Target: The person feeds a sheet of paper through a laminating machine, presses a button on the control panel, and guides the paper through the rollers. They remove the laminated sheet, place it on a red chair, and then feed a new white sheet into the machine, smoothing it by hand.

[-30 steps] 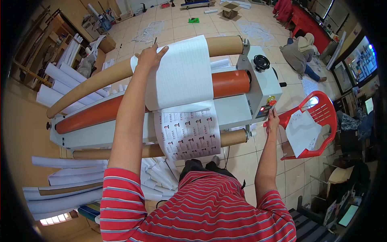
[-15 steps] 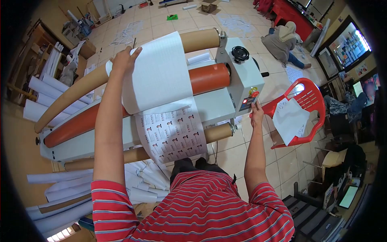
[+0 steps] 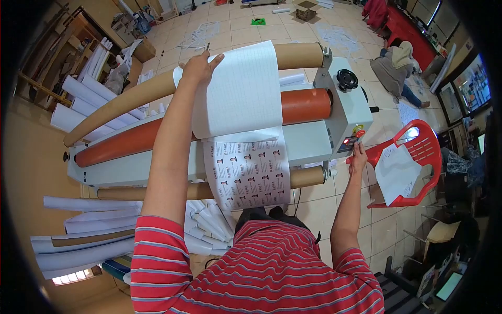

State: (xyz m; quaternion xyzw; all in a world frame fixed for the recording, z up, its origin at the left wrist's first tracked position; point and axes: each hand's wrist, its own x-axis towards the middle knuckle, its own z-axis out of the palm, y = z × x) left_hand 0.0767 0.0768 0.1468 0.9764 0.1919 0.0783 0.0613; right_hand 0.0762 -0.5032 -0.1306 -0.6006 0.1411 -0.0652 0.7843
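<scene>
My left hand (image 3: 200,68) rests over the left edge of the white backing sheet (image 3: 238,89) on the upper cardboard tube, thumb spread out. A slim dark tool (image 3: 208,46) sticks up past its fingers; its kind is too small to tell. My right hand (image 3: 358,158) is at the control panel (image 3: 349,141) of the roller laminating machine (image 3: 342,107), a finger raised to it just below the red button (image 3: 360,134). It appears to hold nothing. Below the orange-red roller (image 3: 306,105), a printed sheet (image 3: 250,175) with repeated small portraits hangs over the lower tube (image 3: 307,177).
To the right stands a red plastic chair (image 3: 430,180) with a white sheet (image 3: 397,172) on it. Paper rolls (image 3: 99,222) lie at the left. A person (image 3: 393,68) sits on the tiled floor. An open cardboard box (image 3: 305,10) stands farther back.
The whole view has shifted, so the machine sits farther right in the picture. Both hands keep their places, the left on the sheet and the right at the panel.
</scene>
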